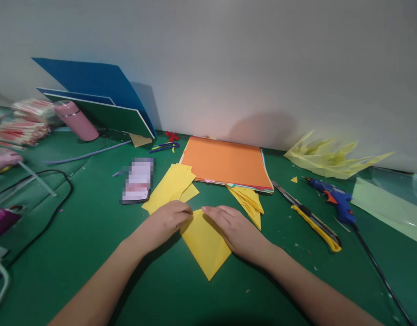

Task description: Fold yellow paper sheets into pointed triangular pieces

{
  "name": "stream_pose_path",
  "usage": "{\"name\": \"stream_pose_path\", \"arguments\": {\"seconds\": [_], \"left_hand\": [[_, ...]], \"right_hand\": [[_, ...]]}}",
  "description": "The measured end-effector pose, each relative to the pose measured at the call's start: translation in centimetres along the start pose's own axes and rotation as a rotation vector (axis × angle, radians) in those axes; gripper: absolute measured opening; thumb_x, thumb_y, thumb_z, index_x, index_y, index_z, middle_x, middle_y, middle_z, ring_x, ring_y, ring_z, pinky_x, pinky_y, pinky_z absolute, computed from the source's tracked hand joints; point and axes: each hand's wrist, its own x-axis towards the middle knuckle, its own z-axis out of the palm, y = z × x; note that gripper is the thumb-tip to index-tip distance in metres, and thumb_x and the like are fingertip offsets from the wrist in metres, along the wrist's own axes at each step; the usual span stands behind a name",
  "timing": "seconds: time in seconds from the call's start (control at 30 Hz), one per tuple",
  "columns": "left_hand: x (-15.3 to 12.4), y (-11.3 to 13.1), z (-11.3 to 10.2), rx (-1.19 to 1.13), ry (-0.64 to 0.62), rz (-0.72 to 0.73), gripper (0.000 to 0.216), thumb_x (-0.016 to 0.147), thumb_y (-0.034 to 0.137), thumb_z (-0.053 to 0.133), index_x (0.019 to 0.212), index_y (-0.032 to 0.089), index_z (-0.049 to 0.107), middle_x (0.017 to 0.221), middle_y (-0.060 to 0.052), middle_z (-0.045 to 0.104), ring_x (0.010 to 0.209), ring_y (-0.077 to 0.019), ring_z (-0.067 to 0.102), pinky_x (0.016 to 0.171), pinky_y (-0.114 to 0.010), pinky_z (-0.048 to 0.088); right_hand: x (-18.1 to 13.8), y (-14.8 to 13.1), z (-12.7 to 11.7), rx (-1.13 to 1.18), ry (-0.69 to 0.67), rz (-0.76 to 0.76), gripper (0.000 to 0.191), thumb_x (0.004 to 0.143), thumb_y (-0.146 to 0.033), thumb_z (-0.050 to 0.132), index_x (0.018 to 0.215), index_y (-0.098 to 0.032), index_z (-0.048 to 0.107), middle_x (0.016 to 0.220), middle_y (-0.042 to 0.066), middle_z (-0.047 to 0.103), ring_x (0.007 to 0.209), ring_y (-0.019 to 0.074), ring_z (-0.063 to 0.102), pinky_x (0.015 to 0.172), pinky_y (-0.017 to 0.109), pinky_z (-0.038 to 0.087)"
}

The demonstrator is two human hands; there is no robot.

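A sheet of yellow paper [207, 244] lies on the green tabletop with one corner pointing toward me. My left hand [169, 222] is closed at its upper left edge, fingers curled and pinching the paper. On the upper right edge, my right hand [237, 230] grips the paper with fingers pressed together; its thumb is hidden. The fingertips of both hands come close to each other at the far side of the sheet. Just beyond my left hand is a pile of yellow paper pieces [171, 183]. Folded yellow pieces [247, 201] lie beyond my right hand.
Orange paper [225, 159] tops a stack near the wall. A phone [138, 180] lies left. To the right are a utility knife [310, 219], a blue glue gun [337, 199] with a cord, and pale yellow cut paper [334, 158]. A pink bottle [77, 120] leans by boards [103, 113].
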Motion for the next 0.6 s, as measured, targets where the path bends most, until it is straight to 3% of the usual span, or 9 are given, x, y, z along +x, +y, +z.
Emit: {"name": "stream_pose_path", "arguments": {"seconds": [0.43, 0.6], "left_hand": [[0.12, 0.33, -0.46, 0.097, -0.044, 0.056, 0.023, 0.089, 0.005, 0.042, 0.092, 0.016, 0.061, 0.093, -0.007, 0.064, 0.084, -0.0164, 0.058, 0.076, -0.031, 0.051], [0.18, 0.62, -0.70, 0.098, -0.058, 0.056, 0.024, 0.089, 0.004, 0.041, 0.090, 0.017, 0.061, 0.091, -0.007, 0.063, 0.083, -0.0162, 0.057, 0.076, -0.031, 0.051]], "right_hand": [[-0.01, 0.06, 0.20, -0.021, 0.025, -0.014, 0.053, 0.084, -0.003, 0.034, 0.137, -0.013, 0.037, 0.124, 0.013, 0.059, 0.110, 0.0221, 0.054, 0.094, 0.044, 0.048], [0.09, 0.05, 0.20, -0.042, 0.019, -0.023, 0.054, 0.084, -0.001, 0.032, 0.136, -0.013, 0.038, 0.129, 0.013, 0.056, 0.118, 0.0217, 0.050, 0.098, 0.044, 0.045]]}}
